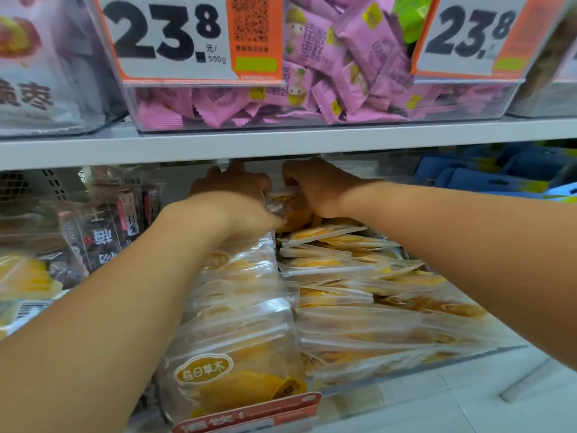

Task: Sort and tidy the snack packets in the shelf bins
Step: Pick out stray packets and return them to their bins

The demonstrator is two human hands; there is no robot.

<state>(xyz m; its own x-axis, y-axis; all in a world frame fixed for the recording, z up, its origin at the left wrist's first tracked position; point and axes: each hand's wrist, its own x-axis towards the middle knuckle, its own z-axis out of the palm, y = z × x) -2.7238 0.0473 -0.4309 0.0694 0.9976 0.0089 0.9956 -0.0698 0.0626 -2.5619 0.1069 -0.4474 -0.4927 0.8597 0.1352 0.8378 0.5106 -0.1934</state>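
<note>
A grey shelf board point(218, 145) runs across a shop display and serves as the landmark here. Above it sits a clear bin point(312, 118) packed with pink snack packets point(315, 54), with two large price cards reading 23.8, one at the bin's front point(165, 35) and one further right point(468, 35).

Just below the board, both hands reach deep into a clear bin point(487, 348) of yellow dried-fruit packets point(337, 267), which lie stacked flat on the right and stand in an upright row point(237, 332) on the left. The left hand point(231, 195) is under the board, fingers curled down over the top of the upright row at the back. The right hand point(315, 189), close beside it, curls its fingers round the edge of one clear packet point(281, 198) held between the two hands. Whether the left hand truly grips a packet or only presses on it, I cannot tell.

Below the board to the far left stand dark packets with printed characters point(103, 235); to the far right lie blue packets point(487, 173).
</note>
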